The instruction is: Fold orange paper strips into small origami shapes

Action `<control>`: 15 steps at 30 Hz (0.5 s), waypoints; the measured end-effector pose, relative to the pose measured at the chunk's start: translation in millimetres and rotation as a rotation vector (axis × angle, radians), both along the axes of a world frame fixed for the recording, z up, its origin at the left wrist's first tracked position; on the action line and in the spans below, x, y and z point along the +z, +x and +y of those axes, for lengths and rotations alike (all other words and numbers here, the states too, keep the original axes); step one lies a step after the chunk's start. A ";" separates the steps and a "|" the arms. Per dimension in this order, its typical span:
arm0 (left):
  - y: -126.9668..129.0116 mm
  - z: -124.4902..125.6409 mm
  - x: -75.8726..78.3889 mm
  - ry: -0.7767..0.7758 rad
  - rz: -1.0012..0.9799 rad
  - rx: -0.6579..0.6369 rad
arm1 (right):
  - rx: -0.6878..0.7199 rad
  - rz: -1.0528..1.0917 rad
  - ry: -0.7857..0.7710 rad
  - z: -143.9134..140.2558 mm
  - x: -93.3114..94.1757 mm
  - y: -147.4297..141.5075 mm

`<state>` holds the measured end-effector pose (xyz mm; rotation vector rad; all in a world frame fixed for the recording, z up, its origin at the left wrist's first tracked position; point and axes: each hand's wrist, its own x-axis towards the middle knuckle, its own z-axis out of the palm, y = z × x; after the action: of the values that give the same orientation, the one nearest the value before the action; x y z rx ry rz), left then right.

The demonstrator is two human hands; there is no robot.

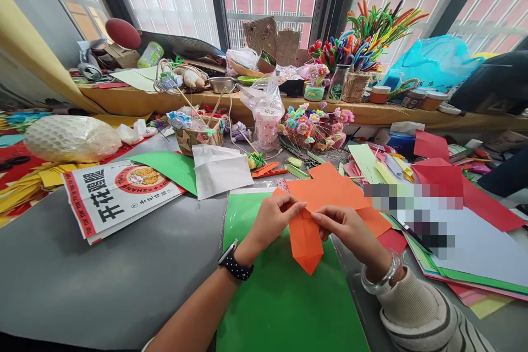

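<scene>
Between my two hands is a folded piece of orange paper, its pointed end hanging toward me. My left hand pinches its upper left edge between thumb and fingers. On the other side, my right hand grips the upper right edge with thumb and fingertips. Both thumbs meet near the top fold. Just behind lie more orange sheets, partly covered by the hands. Beneath everything is a glossy green sheet on the grey table.
A printed paper bag and white paper lie at left. Stacked coloured sheets and a dark pen are at right. Behind stand a wrapped cup, a basket and handmade flowers. Pipe cleaners fill the sill.
</scene>
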<state>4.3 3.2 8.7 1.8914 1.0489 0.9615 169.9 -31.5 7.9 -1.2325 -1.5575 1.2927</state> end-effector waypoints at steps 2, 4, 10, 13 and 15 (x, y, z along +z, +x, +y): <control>-0.7 0.9 -0.1 -0.019 -0.005 0.013 | 0.005 0.009 -0.015 0.1 0.2 1.2; -1.0 1.7 -0.4 -0.045 -0.018 0.009 | 0.007 0.013 -0.019 0.0 0.5 1.3; 0.0 1.9 -1.2 -0.277 -0.138 -0.093 | -0.022 0.013 0.008 -1.4 2.6 -1.2; 0.9 0.8 -1.2 -0.396 -0.191 -0.112 | -0.060 0.025 0.016 -1.8 3.4 -1.9; 1.3 0.0 -0.7 -0.424 -0.198 -0.105 | -0.074 0.024 0.017 -1.8 3.5 -2.2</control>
<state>5.6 3.2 8.0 1.4573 0.9390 0.7758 167.7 -33.3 11.5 -1.2481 -1.4885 1.2402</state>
